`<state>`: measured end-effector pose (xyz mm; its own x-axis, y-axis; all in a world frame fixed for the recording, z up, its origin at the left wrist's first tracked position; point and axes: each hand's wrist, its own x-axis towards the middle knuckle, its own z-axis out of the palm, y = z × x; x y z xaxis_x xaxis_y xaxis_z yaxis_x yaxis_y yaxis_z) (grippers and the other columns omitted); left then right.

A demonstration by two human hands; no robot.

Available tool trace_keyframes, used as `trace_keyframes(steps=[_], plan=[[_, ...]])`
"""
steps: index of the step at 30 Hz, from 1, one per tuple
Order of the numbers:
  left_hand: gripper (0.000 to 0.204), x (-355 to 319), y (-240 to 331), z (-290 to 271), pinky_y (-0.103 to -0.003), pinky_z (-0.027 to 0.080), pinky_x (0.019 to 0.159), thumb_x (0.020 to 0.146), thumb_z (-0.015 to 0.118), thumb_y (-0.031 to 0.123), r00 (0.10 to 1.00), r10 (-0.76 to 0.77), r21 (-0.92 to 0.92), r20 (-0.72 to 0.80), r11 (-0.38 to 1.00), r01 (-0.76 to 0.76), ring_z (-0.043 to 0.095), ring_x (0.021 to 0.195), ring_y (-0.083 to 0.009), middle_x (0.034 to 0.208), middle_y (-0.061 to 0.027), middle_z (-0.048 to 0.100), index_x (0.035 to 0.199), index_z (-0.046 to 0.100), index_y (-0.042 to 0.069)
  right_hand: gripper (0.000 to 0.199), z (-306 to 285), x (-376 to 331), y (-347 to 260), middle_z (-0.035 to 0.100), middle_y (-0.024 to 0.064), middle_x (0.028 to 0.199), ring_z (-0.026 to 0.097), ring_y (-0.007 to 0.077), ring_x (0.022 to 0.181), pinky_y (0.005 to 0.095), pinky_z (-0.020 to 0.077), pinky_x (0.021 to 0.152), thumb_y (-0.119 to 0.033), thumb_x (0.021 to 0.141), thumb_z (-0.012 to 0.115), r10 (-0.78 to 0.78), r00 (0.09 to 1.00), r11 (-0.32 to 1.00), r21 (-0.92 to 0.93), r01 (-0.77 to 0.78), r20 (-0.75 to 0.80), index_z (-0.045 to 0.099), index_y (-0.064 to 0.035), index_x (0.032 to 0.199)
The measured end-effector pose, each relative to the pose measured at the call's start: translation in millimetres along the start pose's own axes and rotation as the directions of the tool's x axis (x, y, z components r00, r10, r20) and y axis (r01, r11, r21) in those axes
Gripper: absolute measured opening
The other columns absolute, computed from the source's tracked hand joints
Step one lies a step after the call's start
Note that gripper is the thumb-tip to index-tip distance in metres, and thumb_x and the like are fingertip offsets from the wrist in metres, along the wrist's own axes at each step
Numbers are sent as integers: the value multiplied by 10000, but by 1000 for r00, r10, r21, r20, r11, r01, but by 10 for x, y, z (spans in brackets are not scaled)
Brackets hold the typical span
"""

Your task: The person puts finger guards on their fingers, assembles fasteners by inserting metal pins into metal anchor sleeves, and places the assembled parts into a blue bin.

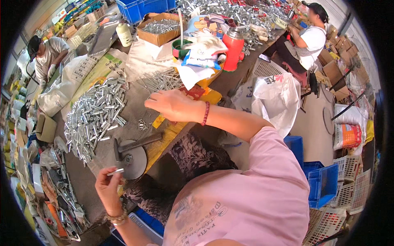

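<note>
My left hand (108, 189) pinches a short silver metal sleeve (115, 172) between thumb and fingers, just off the table's near left edge. My right hand (174, 105) reaches across beside a heap of long thin metal bolts (162, 80). Its fingers are bent together, and whatever they hold is hidden. Between the hands a hammer (141, 142) rests by a round metal plate (137, 164), which has a few small metal parts on it. A large pile of silver sleeves (96, 117) spreads over the table at the left. Several small metal pieces (142, 125) lie near the hammer.
Behind my right hand stand a red flask (233, 49), a green cup (180, 48) and a cardboard box of metal parts (160, 27). A white sack (276, 100) and blue bins (322, 184) are at the right. Two people work at far left and far right.
</note>
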<state>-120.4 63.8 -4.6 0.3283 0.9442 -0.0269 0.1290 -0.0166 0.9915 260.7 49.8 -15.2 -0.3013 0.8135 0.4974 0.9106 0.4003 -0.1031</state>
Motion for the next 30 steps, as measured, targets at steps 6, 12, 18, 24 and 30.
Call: trace_keyframes(steps=[6,12,18,24,30], plan=[[164,-213,-156,190,-219,458,698,920,756,-17,954,298,453,31,847,-279,606,831,-69,931,8,678,1078,729,14,203,-103,145,-971,667,176,980,687,329,892,415,546,771,0,779,682,265,964,566,805,-178,27,644,-18,977],[152,-293,-154,196,-372,508,739,874,777,18,901,432,665,36,663,-344,637,810,-288,931,-136,660,1023,752,3,163,323,41,-1317,665,150,917,678,381,888,433,551,743,-18,799,737,165,986,694,711,-115,-1,670,-42,945],[156,-335,-143,306,-348,507,779,852,806,50,941,320,632,-108,753,-183,655,864,-248,931,-108,658,1008,796,40,154,71,59,-1225,657,96,865,687,308,866,418,560,743,-59,756,770,0,999,872,489,-17,35,743,-83,905],[151,-339,-178,322,-359,495,701,857,811,113,916,382,610,-118,756,-237,638,810,-253,891,-81,640,998,801,60,148,277,86,-1338,650,120,871,679,324,792,401,544,685,-42,804,768,57,993,755,646,-111,104,750,-55,949],[198,-331,-157,284,-321,497,753,844,807,36,947,312,584,-80,784,-210,649,863,-226,912,-87,645,1040,789,22,161,215,66,-1307,659,128,887,674,303,774,370,527,680,10,839,743,125,966,610,751,-254,225,757,-28,995]])
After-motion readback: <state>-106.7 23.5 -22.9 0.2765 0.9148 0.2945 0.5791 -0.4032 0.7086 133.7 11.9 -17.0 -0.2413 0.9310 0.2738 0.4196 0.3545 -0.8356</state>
